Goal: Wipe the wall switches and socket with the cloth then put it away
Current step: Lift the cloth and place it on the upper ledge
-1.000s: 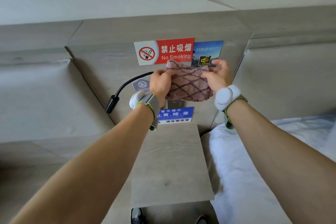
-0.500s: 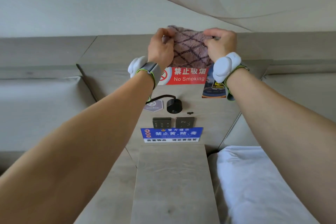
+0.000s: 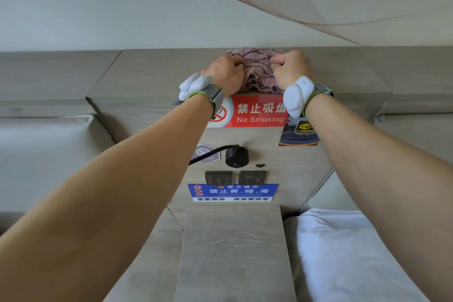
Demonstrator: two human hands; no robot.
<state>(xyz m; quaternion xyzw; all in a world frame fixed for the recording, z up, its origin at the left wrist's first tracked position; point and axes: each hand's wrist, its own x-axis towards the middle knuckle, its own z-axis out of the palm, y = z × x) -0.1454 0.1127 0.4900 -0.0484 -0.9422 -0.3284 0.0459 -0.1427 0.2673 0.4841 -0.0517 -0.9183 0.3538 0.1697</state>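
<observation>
— Gripping the cloth (image 3: pixel 255 68) with both hands is what we see first: our left hand (image 3: pixel 224 75) is curled into a fist on its left edge, and our right hand (image 3: pixel 291 71) is bunched closed on its right edge.

— Agreed. And where do we place the cloth against the No Smoking sign (image 3: pixel 259 113)?

— Directly above the sign, lying rumpled on the flat top of the wooden headboard panel (image 3: pixel 147 81), with its lower folds reaching down to the sign's upper edge. Our wrists sit just over the sign, each wearing a white wrist device (image 3: pixel 296 95) on a grey strap.

— And the things we had to wipe?

— Well below the sign. The switch plate (image 3: pixel 218 177) and the socket (image 3: pixel 252 177) sit side by side, switches to the left, neither touched by hand or cloth. Between them and the sign we see the black round base of a lamp (image 3: pixel 236 155), its stalk running off left behind our forearm.

— Anything else near the sign?

— A WiFi card (image 3: pixel 300 133) just beneath its right end, partly hidden by our right wrist. A blue notice (image 3: pixel 232 192) lies beneath the switches, then the wooden bedside top (image 3: pixel 232 252), with white bedding (image 3: pixel 348 260) to the right of that.
</observation>
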